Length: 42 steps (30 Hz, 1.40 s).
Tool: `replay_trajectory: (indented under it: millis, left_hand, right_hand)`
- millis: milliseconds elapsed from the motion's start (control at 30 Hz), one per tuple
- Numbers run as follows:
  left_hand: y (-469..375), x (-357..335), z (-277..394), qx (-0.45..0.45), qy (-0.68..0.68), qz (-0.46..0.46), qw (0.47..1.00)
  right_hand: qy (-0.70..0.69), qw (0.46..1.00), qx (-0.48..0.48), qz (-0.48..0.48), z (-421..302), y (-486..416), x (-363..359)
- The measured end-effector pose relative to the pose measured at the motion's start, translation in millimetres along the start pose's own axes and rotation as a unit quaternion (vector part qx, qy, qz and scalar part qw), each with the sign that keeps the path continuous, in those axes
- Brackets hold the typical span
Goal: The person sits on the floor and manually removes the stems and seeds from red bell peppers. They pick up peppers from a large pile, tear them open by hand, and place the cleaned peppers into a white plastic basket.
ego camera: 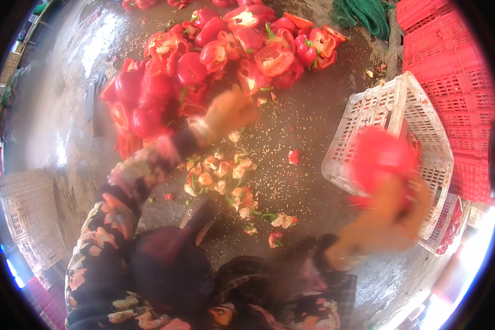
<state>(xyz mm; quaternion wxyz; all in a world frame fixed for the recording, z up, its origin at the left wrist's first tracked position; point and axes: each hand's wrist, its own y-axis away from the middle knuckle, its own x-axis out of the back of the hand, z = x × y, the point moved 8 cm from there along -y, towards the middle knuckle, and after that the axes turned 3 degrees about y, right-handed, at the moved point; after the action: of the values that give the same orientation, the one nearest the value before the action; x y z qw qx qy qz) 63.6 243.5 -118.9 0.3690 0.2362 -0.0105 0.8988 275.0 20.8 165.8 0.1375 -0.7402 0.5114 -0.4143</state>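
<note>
My left hand [232, 112], in an orange-brown glove, reaches to the near edge of a pile of red bell peppers [189, 68]. It is blurred, so its fingers and whether it holds anything cannot be told. Many peppers in the pile are cut open, with pale insides showing. My right hand [381, 222], gloved alike, is at the mouth of a tilted white plastic crate [342, 142]. A blurred red pepper piece [381, 159] is in its grip, partly covering more red pieces inside. Between my hands lies a heap of pepper cores [218, 175] with green stems and scattered seeds.
Red plastic crates [447, 74] are stacked along the right. Green netting [363, 16] lies at the top right. Another white crate [31, 214] stands at the left. A dark flat strip [92, 105] rests on the wet floor [66, 95] left of the pile.
</note>
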Motion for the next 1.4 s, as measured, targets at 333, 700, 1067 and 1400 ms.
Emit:
replay_trajectory:
  millis: [333,700,1067,1400]
  left_hand:
    - [-89,20,-48,0.106,-0.034,0.187,0.976]
    - [58,-44,114,-0.057,0.265,-0.282,0.920]
    - [107,-24,109,0.130,0.403,-0.006,0.906]
    - [119,-22,107,0.070,0.343,0.113,0.930]
  right_hand:
    - [-0.052,0.981,0.040,-0.185,36,30,-61]
    - [-0.560,0.597,-0.440,-0.369,84,193,-169]
    - [-0.427,0.798,-0.361,-0.224,90,218,-158]
    - [-0.287,0.901,-0.212,-0.248,85,219,-149]
